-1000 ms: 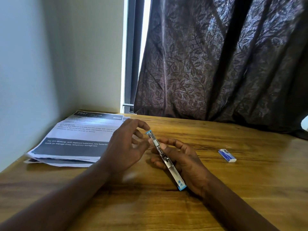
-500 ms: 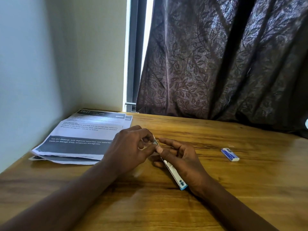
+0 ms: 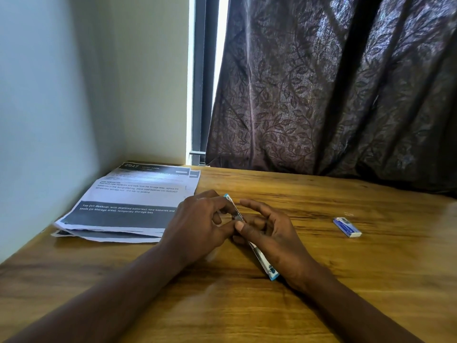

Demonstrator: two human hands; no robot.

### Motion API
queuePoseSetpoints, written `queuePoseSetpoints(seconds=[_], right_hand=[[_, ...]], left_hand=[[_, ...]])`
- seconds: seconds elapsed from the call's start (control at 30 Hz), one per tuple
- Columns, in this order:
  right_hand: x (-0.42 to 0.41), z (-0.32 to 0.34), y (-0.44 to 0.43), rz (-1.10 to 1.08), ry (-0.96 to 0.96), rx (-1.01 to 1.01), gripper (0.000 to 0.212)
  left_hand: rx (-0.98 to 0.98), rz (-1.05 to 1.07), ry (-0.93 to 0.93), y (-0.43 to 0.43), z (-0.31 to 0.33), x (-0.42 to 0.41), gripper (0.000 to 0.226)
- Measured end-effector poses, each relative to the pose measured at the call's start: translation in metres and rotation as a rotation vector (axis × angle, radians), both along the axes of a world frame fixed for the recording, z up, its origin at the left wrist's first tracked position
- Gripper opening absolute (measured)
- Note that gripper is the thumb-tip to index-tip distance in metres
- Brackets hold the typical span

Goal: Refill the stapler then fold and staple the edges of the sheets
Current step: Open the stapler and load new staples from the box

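While both hands grip one stapler, one staple box lies apart.

The desk under my arms is wood with a strong grain and a soft satin sheen. The stapler I hold shows bright, shiny metal along its top and light blue plastic at the ends. The sheets are matt printed paper. The staple box looks like smooth card. The curtain is dark cloth, faintly glossy, with a leaf pattern.
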State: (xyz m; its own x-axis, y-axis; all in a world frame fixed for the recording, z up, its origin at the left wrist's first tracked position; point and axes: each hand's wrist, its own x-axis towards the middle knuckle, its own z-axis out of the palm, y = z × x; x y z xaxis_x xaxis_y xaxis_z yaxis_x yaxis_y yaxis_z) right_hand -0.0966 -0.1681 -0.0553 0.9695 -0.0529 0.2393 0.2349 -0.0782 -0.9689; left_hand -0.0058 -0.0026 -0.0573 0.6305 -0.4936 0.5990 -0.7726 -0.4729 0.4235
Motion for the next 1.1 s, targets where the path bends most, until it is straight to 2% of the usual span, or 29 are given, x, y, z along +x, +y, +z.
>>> queuePoseSetpoints(seconds=[0.1, 0.3, 0.73, 0.9, 0.97, 1.03, 1.1], right_hand=[[-0.003, 0.0, -0.002, 0.01, 0.006, -0.05, 0.049], [-0.001, -0.003, -0.008, 0.063, 0.06, -0.071, 0.071], [0.005, -0.002, -0.007, 0.012, 0.081, 0.04, 0.061], [0.007, 0.0, -0.007, -0.075, 0.089, 0.006, 0.05], [0.009, 0.001, -0.012, -0.161, 0.077, -0.021, 0.047], [0.011, 0.003, -0.018, -0.241, 0.062, -0.056, 0.049], [0.013, 0.003, -0.024, -0.293, 0.051, -0.097, 0.05]], left_hand=[[0.003, -0.039, 0.018, 0.001, -0.002, 0.002, 0.038], [0.018, -0.169, 0.046, 0.002, -0.003, 0.008, 0.011], [-0.139, -0.235, 0.195, -0.001, -0.007, 0.012, 0.01], [-0.388, -0.287, 0.35, 0.002, 0.0, 0.017, 0.014], [-0.429, -0.275, 0.385, 0.004, 0.001, 0.02, 0.015], [-0.393, -0.256, 0.376, 0.006, 0.001, 0.02, 0.017], [-0.269, -0.229, 0.336, 0.006, -0.001, 0.018, 0.019]])
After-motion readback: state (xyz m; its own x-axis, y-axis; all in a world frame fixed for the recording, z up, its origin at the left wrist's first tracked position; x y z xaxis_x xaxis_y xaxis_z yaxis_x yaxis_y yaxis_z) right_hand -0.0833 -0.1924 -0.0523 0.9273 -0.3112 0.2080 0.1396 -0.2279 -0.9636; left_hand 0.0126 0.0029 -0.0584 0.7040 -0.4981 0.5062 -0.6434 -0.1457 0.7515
